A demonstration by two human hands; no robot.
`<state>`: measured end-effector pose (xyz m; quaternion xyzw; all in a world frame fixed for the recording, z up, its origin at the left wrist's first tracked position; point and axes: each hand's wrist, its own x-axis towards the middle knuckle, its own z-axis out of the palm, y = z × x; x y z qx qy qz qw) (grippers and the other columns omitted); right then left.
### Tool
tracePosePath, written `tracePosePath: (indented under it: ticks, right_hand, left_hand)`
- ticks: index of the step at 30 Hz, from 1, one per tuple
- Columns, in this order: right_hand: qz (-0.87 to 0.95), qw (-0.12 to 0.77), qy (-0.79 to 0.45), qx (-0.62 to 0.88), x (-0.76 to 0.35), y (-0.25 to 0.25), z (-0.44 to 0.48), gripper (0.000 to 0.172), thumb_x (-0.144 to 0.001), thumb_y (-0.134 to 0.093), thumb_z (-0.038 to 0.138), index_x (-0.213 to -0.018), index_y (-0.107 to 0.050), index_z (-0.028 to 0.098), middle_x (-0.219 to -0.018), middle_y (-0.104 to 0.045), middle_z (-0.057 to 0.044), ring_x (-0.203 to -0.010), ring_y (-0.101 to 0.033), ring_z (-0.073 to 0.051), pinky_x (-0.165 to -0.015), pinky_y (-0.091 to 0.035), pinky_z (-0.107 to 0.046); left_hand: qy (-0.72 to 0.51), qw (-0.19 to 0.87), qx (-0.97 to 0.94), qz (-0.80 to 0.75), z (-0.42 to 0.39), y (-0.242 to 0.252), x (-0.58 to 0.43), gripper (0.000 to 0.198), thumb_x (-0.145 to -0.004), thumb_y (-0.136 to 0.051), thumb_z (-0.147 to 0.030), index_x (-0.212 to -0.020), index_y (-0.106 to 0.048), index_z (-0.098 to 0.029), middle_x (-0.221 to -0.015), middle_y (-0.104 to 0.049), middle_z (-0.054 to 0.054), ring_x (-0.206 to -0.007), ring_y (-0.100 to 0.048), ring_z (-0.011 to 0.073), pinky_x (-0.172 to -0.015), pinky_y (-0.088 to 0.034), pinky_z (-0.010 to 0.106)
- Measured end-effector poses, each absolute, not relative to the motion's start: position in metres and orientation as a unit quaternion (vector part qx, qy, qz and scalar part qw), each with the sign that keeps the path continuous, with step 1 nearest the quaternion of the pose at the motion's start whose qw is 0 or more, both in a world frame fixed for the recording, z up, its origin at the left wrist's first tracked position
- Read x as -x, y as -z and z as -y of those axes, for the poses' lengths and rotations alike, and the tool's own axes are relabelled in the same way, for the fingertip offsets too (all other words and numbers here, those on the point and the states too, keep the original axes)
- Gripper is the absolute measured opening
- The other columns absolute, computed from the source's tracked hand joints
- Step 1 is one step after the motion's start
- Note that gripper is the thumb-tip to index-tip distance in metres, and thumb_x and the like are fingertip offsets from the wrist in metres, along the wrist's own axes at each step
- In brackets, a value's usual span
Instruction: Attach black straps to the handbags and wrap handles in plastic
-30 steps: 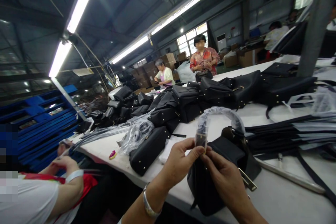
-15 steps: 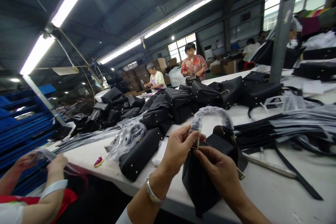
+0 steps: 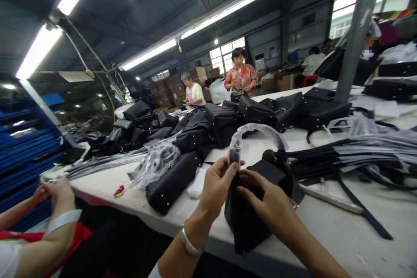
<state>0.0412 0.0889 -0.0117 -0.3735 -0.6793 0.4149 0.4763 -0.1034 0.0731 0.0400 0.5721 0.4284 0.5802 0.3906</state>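
Observation:
A black bag [image 3: 247,221] hangs over the front edge of the white table, its arched handle [image 3: 257,128] wrapped in clear plastic. My left hand [image 3: 218,182] pinches the left end of that handle, just below where the plastic stops. Close beside it, my right hand [image 3: 263,200] has thumb and fingers closed on the bag's top edge near the handle's base. A silver bracelet [image 3: 190,241] circles my left wrist. The handle's right end reaches down behind the bag's top.
Black bags [image 3: 221,117] are piled across the table [image 3: 342,243]. Plastic-wrapped straps [image 3: 159,160] lie left, black straps [image 3: 325,156] right, near a metal tool [image 3: 332,200]. A co-worker's hands [image 3: 58,189] are at far left; a metal post [image 3: 353,43] stands right.
The handle's left end now shows bare black below the plastic, and both hands have shifted slightly left. The co-worker's hands at the left have come together near the table edge.

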Motion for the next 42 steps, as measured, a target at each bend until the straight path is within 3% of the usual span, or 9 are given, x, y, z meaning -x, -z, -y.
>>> tracePosePath:
  ticks: [10,13,15,17,21,26,32,36,42]
  right_hand:
    - [0.714,0.48,-0.377,0.342,-0.057,0.008,-0.082,0.011,-0.093,-0.064,0.031,-0.102,-0.068,0.025,-0.103,-0.076,-0.001,-0.096,-0.073,-0.02,-0.087,-0.056,-0.029]
    - [0.702,0.553,-0.185,0.408,-0.083,-0.009,-0.102,0.018,-0.096,-0.06,0.037,-0.107,-0.069,0.026,-0.104,-0.076,-0.002,-0.095,-0.072,-0.022,-0.087,-0.055,-0.033]
    - [0.675,0.604,-0.01,0.425,-0.098,-0.026,-0.126,0.033,-0.096,-0.06,0.037,-0.125,-0.063,0.023,-0.127,-0.069,-0.009,-0.115,-0.065,-0.027,-0.101,-0.049,-0.04]
    - [0.708,0.574,0.075,0.406,-0.106,-0.042,-0.157,0.05,-0.094,-0.06,0.037,-0.14,-0.052,0.017,-0.148,-0.052,-0.015,-0.136,-0.049,-0.031,-0.112,-0.039,-0.045]
    - [0.796,0.453,0.05,0.398,-0.115,-0.046,-0.215,0.028,-0.097,-0.051,0.026,-0.119,-0.068,0.019,-0.113,-0.075,-0.011,-0.104,-0.07,-0.028,-0.092,-0.052,-0.039]
    - [0.801,0.424,0.025,0.422,-0.138,-0.013,-0.241,0.025,-0.095,-0.05,0.027,-0.087,-0.073,0.022,-0.078,-0.077,-0.005,-0.07,-0.073,-0.024,-0.065,-0.053,-0.031]
    - [0.743,0.489,0.069,0.451,-0.141,-0.008,-0.173,0.036,-0.099,-0.049,0.038,-0.127,-0.064,0.019,-0.127,-0.067,-0.016,-0.114,-0.065,-0.035,-0.093,-0.051,-0.047]
    - [0.812,0.471,-0.021,0.345,-0.115,-0.008,-0.105,0.023,-0.099,-0.054,0.038,-0.109,-0.071,0.027,-0.106,-0.076,-0.004,-0.092,-0.074,-0.024,-0.082,-0.058,-0.033]
    - [0.835,0.336,-0.207,0.384,-0.073,0.003,-0.079,0.039,-0.091,-0.061,0.044,-0.121,-0.069,0.022,-0.108,-0.078,-0.007,-0.091,-0.076,-0.028,-0.082,-0.063,-0.038]
  left_hand:
    - [-0.57,0.45,-0.581,-0.368,-0.067,-0.015,0.111,0.024,-0.092,-0.069,-0.037,-0.106,-0.074,-0.017,-0.103,-0.075,0.008,-0.1,-0.067,0.022,-0.093,-0.048,0.031]
    - [-0.538,0.508,-0.567,-0.362,-0.067,-0.025,0.12,0.057,-0.091,-0.065,-0.055,-0.139,-0.057,-0.025,-0.122,-0.069,0.011,-0.097,-0.07,0.0245,-0.092,-0.05,0.037]
    - [-0.526,0.528,-0.559,-0.362,-0.072,-0.04,0.122,0.072,-0.092,-0.051,-0.068,-0.152,-0.038,-0.031,-0.131,-0.065,0.012,-0.092,-0.071,0.0243,-0.089,-0.051,0.04]
    - [-0.513,0.512,-0.58,-0.373,-0.081,-0.057,0.119,0.071,-0.093,-0.043,-0.071,-0.151,-0.041,-0.028,-0.126,-0.067,0.013,-0.088,-0.072,0.0228,-0.086,-0.052,0.037]
    - [-0.468,0.519,-0.621,-0.355,-0.097,-0.083,0.107,0.047,-0.091,-0.062,-0.058,-0.11,-0.07,-0.015,-0.088,-0.072,0.007,-0.071,-0.066,0.0146,-0.065,-0.048,0.023]
    - [-0.517,0.536,-0.587,-0.317,-0.1,-0.078,0.105,0.038,-0.091,-0.066,-0.051,-0.085,-0.069,-0.014,-0.081,-0.069,0.003,-0.069,-0.062,0.0102,-0.064,-0.045,0.018]
    - [-0.587,0.407,-0.6,-0.359,-0.091,-0.044,0.125,0.042,-0.091,-0.067,-0.049,-0.119,-0.068,-0.017,-0.11,-0.072,0.009,-0.097,-0.065,0.0192,-0.088,-0.049,0.029]
    - [-0.616,0.312,-0.558,-0.46,-0.062,0.003,0.138,0.034,-0.093,-0.065,-0.046,-0.106,-0.07,-0.016,-0.099,-0.072,0.009,-0.094,-0.066,0.0208,-0.084,-0.051,0.03]
    - [-0.586,0.303,-0.538,-0.525,-0.025,0.048,0.129,0.02,-0.086,-0.074,-0.03,-0.102,-0.072,-0.018,-0.102,-0.073,0.007,-0.097,-0.068,0.0223,-0.086,-0.054,0.032]
